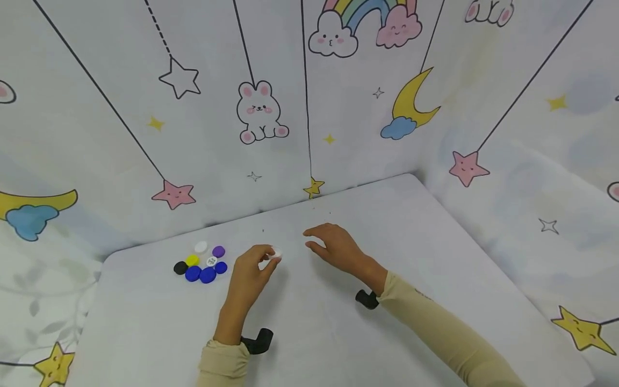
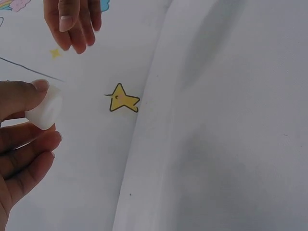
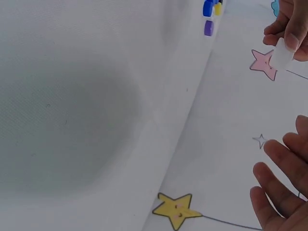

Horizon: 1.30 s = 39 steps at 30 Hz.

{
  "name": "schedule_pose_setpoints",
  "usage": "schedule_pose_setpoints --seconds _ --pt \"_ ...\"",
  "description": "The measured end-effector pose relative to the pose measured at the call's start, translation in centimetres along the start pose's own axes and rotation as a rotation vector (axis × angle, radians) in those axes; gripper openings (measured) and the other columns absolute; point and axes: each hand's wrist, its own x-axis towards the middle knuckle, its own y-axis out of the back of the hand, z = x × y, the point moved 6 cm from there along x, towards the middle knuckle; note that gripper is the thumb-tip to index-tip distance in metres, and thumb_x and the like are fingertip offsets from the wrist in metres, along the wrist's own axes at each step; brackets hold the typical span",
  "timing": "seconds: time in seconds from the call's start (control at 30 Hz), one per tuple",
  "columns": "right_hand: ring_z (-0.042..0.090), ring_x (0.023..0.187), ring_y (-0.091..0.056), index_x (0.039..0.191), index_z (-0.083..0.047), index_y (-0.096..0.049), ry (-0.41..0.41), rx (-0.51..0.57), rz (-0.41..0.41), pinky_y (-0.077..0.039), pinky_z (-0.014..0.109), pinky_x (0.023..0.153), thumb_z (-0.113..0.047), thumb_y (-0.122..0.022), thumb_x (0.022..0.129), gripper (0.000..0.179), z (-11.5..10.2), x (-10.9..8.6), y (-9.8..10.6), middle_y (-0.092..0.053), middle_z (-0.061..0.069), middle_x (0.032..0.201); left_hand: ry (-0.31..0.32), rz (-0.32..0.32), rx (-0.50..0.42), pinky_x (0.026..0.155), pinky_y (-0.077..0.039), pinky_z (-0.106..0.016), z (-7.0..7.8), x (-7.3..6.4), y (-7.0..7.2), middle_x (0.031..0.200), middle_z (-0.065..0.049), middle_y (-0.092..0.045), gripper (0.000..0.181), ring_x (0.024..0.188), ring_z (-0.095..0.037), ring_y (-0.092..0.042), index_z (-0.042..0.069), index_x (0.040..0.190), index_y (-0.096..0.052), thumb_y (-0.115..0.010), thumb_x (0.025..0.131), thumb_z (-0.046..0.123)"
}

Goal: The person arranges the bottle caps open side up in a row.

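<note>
My left hand (image 1: 247,277) pinches a small white bottle cap (image 2: 45,109) between thumb and fingers, held up over the table. In the right wrist view the cap (image 3: 281,57) shows pale and slightly see-through. A short way to the right, my right hand (image 1: 337,248) hovers above the table with its fingers relaxed and holds nothing. In the right wrist view the fingers (image 3: 276,192) of that hand are spread. A loose group of bottle caps lies left of my left hand, among them a purple cap (image 1: 218,251), a yellow cap (image 1: 192,260) and a black cap (image 1: 181,267).
Within the same group lie several blue caps (image 1: 208,275), a white cap (image 1: 201,247) and a white cap with dark marks (image 1: 211,262). The white table (image 1: 387,215) meets a wall cloth (image 1: 217,156) printed with cartoons at its back edge. Each wrist carries a black camera mount (image 1: 261,341).
</note>
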Motion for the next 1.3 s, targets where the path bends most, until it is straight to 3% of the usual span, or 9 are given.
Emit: schedule_pose_setpoints --seconds 0.17,0.4,0.67,1.03,1.3 --pt "0.021 0.111 -0.065 0.121 -0.010 -0.068 -0.009 -0.002 -0.050 -0.051 0.039 0.097 -0.019 -0.068 0.093 0.030 -0.2 0.2 -0.5 -0.071 0.004 0.118 -0.022 -0.007 -0.015 0.074 -0.059 -0.035 0.4 0.2 -0.5 0.101 -0.006 -0.072 0.025 0.085 -0.018 -0.066 0.008 0.101 -0.068 -0.081 0.080 0.011" --pt "0.020 0.114 -0.064 0.125 -0.010 -0.066 0.054 -0.065 -0.154 -0.051 0.037 0.097 -0.018 -0.068 0.093 0.033 -1.0 0.8 -1.4 -0.069 0.003 0.121 -0.079 0.023 -0.028 0.070 -0.058 -0.035 0.5 0.6 -0.8 0.098 -0.008 -0.072 0.024 0.079 -0.018 -0.066 0.006 0.098 -0.068 -0.082 0.078 0.007" --pt "0.017 0.108 -0.067 0.122 -0.008 -0.068 0.127 -0.035 -0.113 -0.055 0.033 0.091 -0.018 -0.069 0.092 0.032 -2.1 1.7 -2.1 -0.071 0.004 0.118 -0.061 0.006 -0.066 0.069 -0.059 -0.032 0.2 0.8 -1.4 0.095 -0.007 -0.073 0.024 0.075 -0.017 -0.067 0.005 0.101 -0.069 -0.080 0.080 0.009" --pt "0.017 0.111 -0.067 0.122 -0.009 -0.068 0.096 0.165 -0.157 -0.054 0.031 0.094 -0.016 -0.072 0.090 0.034 -1.8 1.9 -3.2 -0.071 0.003 0.119 -0.061 -0.020 -0.100 0.078 -0.059 -0.034 -0.2 0.6 -2.0 0.095 -0.005 -0.073 0.028 0.085 -0.018 -0.070 0.007 0.106 -0.069 -0.079 0.080 0.008" --pt "0.018 0.112 -0.066 0.123 -0.005 -0.067 0.093 0.136 -0.178 -0.053 0.032 0.094 -0.016 -0.072 0.089 0.036 -1.3 2.2 -4.1 -0.070 0.006 0.121 -0.070 -0.023 -0.096 0.080 -0.059 -0.033 -0.8 0.7 -2.6 0.101 -0.006 -0.068 0.023 0.089 -0.020 -0.068 0.007 0.099 -0.067 -0.079 0.080 0.004"
